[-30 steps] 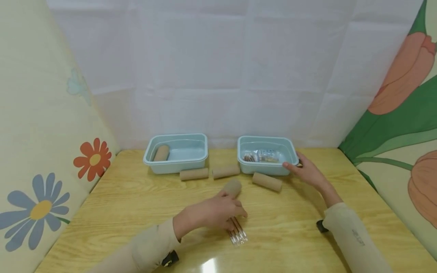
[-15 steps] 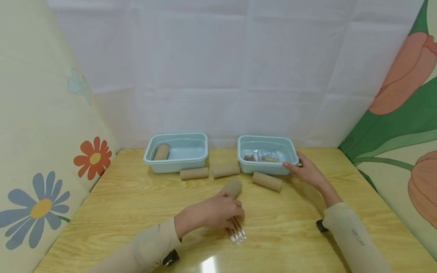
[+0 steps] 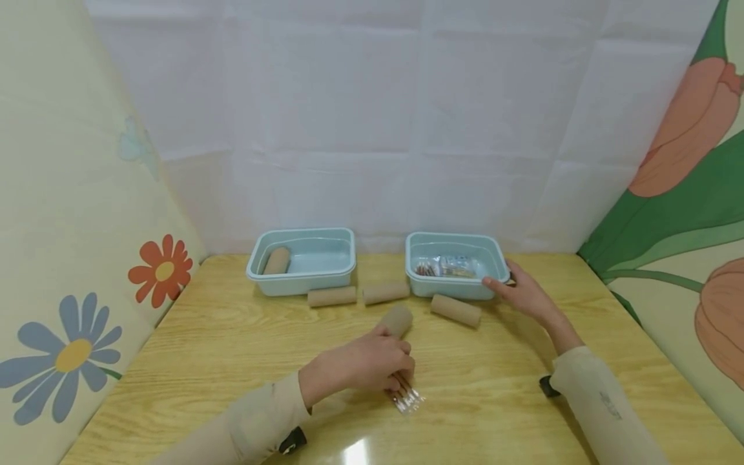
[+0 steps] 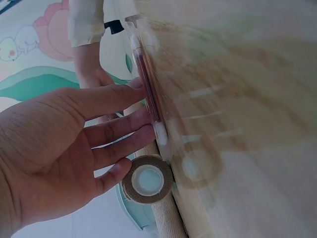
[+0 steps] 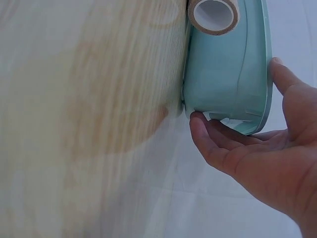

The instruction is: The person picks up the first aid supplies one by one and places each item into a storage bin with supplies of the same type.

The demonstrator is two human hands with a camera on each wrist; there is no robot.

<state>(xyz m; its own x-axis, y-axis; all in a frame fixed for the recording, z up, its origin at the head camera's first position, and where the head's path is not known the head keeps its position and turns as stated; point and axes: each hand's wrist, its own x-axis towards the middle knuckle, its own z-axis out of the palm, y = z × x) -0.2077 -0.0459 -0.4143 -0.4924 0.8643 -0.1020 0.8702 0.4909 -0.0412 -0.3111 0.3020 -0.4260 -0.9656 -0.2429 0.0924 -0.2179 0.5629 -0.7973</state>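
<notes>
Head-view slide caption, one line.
Left hand pinching packaged brown sticks, right hand holding a blue bin, tan rolls nearby.

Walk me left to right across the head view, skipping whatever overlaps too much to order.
Blue flower, red flower, roll in left tub, left hand touching swabs, another roll by right tub, right hand gripping that tub, tulips.

Two trays at the back of the bench (image 3: pixel 494 413), left tray (image 3: pixel 290 285) and right tray (image 3: pixel 447 286), a gap between! Inside the left one, at its left end, an inner roll (image 3: pixel 277 261); inside the right, packets (image 3: pixel 444 267). Before them, a row of three rolls (image 3: pixel 385 292). Nearer, a lone roll (image 3: pixel 398 320), and before that, the swab packet (image 3: pixel 409 396), left hand (image 3: pixel 372 363) over it. Right hand (image 3: pixel 525 295)? At the right tray's right end!
</notes>
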